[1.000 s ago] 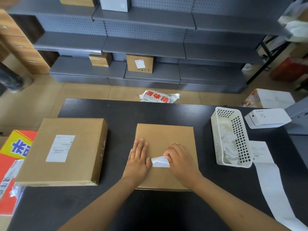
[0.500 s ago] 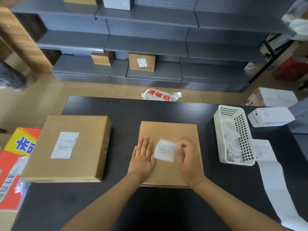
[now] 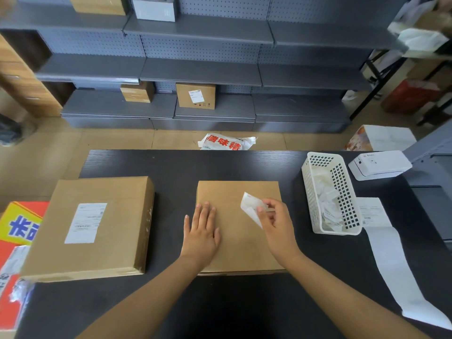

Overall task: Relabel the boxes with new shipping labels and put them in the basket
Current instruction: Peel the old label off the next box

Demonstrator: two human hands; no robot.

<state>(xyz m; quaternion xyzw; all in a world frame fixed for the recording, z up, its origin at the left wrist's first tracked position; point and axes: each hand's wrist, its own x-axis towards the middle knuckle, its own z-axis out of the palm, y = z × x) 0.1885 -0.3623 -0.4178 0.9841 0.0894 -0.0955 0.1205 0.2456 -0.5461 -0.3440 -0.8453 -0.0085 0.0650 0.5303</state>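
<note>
Box (image 3: 238, 226) lies mid-desk (image 3: 186, 165), top bare | your left hand (image 3: 201, 232) flat on it, fingers spread | your right hand (image 3: 275, 220) pinches peeled label (image 3: 252, 209) above box | basket (image 3: 331, 192) to the right
</note>
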